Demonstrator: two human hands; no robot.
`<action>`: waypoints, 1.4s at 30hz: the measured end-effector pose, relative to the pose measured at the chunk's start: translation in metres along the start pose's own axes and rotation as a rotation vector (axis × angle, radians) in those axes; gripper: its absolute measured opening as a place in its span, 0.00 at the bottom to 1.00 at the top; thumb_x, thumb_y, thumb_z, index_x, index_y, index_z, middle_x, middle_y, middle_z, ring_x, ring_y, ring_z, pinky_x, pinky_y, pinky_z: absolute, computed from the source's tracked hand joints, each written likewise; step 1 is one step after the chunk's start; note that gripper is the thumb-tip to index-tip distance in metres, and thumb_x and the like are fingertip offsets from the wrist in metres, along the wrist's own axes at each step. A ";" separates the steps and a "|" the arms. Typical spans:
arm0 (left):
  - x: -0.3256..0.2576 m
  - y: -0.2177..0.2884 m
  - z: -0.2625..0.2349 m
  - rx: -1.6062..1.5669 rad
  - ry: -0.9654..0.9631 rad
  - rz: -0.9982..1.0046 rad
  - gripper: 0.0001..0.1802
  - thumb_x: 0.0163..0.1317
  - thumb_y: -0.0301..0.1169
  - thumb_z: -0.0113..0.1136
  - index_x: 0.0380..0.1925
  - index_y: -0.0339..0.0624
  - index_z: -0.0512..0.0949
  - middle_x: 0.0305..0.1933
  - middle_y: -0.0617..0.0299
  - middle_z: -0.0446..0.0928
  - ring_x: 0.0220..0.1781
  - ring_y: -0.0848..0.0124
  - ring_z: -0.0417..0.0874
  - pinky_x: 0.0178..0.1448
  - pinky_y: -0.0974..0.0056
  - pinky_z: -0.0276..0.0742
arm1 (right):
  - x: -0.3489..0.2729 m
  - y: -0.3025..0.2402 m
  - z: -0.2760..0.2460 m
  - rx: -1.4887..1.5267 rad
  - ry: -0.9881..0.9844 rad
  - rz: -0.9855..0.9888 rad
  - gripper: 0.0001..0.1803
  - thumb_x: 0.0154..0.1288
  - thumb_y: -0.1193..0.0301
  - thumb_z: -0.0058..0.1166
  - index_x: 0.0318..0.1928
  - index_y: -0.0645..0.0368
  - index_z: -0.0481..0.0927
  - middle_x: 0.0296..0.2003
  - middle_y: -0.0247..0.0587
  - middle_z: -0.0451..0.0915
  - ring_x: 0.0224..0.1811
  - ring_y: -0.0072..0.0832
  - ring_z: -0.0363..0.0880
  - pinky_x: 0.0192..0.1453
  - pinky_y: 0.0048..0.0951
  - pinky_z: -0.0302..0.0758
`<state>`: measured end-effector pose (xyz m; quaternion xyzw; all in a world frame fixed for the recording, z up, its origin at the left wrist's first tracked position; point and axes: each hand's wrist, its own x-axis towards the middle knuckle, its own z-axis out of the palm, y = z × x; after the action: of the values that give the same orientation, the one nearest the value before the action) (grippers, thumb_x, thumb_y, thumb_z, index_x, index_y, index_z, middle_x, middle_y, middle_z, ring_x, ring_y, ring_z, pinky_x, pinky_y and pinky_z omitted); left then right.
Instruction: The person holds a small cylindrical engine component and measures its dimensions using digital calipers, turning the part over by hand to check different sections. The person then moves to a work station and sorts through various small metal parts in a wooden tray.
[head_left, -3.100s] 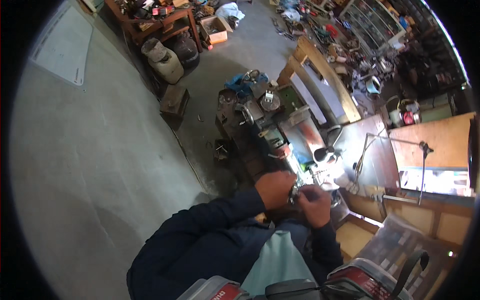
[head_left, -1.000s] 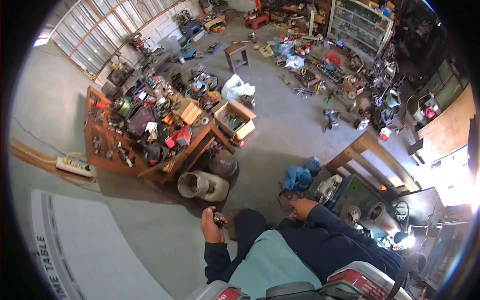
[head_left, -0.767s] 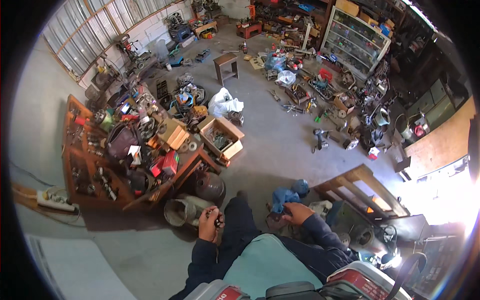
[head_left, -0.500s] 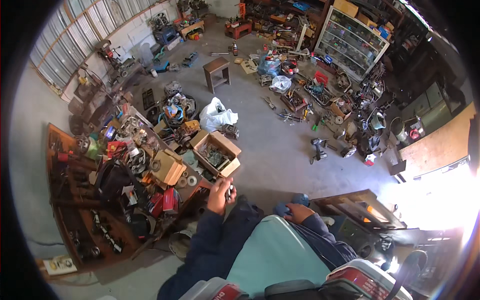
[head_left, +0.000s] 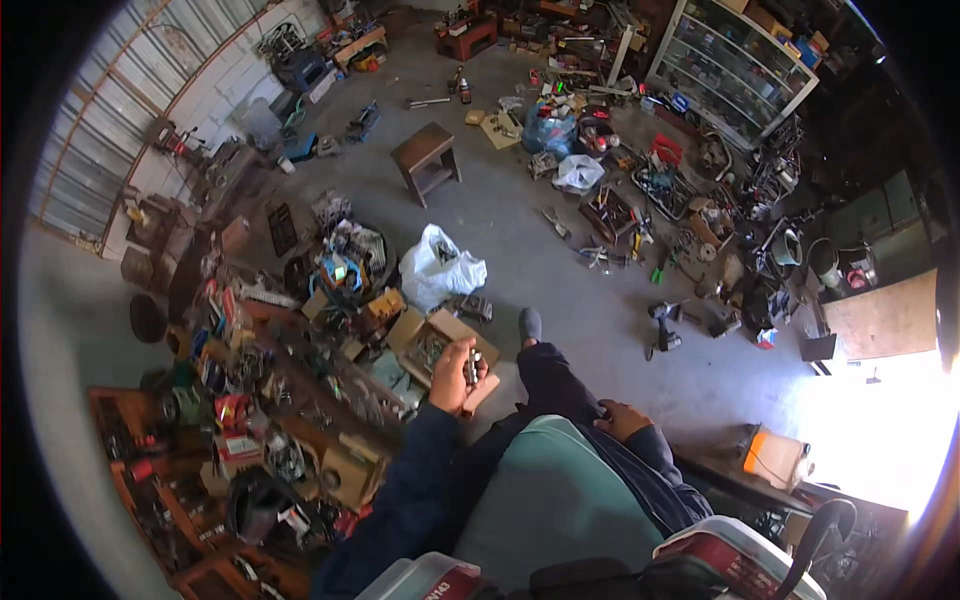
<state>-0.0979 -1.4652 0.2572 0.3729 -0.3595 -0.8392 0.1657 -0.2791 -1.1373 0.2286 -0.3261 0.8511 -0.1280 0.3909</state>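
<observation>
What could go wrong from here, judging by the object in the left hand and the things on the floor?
The left hand holds a small metal part; if the grip slipped, it might be lost in the clutter around the open cardboard box.
The drill-like power tool and pliers-like tools lie on the floor, so a careless step might cause a trip.
The white plastic bag could snag a shoe.
</observation>
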 end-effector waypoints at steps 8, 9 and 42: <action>0.203 0.094 0.029 -0.310 0.085 -0.149 0.10 0.69 0.31 0.61 0.44 0.37 0.75 0.33 0.57 0.79 0.32 0.68 0.81 0.31 0.62 0.78 | 0.238 -0.077 -0.225 -0.092 0.205 -0.007 0.30 0.64 0.57 0.64 0.62 0.57 0.75 0.47 0.51 0.85 0.52 0.48 0.84 0.57 0.46 0.78; 0.212 0.136 0.054 -0.223 0.077 -0.059 0.09 0.69 0.30 0.62 0.39 0.40 0.73 0.32 0.58 0.77 0.30 0.69 0.79 0.31 0.61 0.76 | 0.269 -0.084 -0.252 -0.177 0.214 -0.009 0.30 0.64 0.57 0.63 0.62 0.56 0.75 0.48 0.51 0.85 0.53 0.48 0.83 0.58 0.47 0.78; 0.953 0.760 0.232 -1.130 -0.442 0.253 0.18 0.63 0.30 0.57 0.49 0.29 0.70 0.56 0.53 0.71 0.44 0.69 0.77 0.44 0.60 0.68 | 1.020 -0.315 -0.682 -0.121 -0.055 -0.169 0.36 0.61 0.58 0.66 0.65 0.61 0.72 0.55 0.55 0.82 0.56 0.49 0.81 0.60 0.47 0.77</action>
<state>-0.8993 -2.3960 0.4342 -0.0005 0.0733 -0.9311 0.3574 -1.1375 -2.0681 0.2352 -0.4231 0.8157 -0.1001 0.3815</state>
